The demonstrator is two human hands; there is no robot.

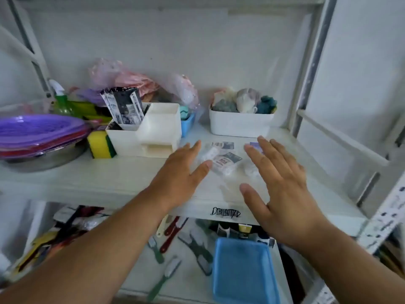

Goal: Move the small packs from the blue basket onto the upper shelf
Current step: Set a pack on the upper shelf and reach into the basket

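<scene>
Several small clear packs (221,160) with printed labels lie on the white upper shelf (109,183), between my two hands. My left hand (177,174) hovers flat just left of them, fingers spread and holding nothing. My right hand (282,185) is spread open just right of them, partly covering a pack with a blue label (255,145). The blue basket (243,270) sits on the lower shelf below my right wrist, and no packs show inside it.
A white organiser (153,132) with sachets and a yellow sponge (99,145) stand left of the packs. Behind them is a white tub (238,123) of cloths. Purple plates (39,132) rest on a metal bowl far left. Peelers and utensils (173,242) litter the lower shelf.
</scene>
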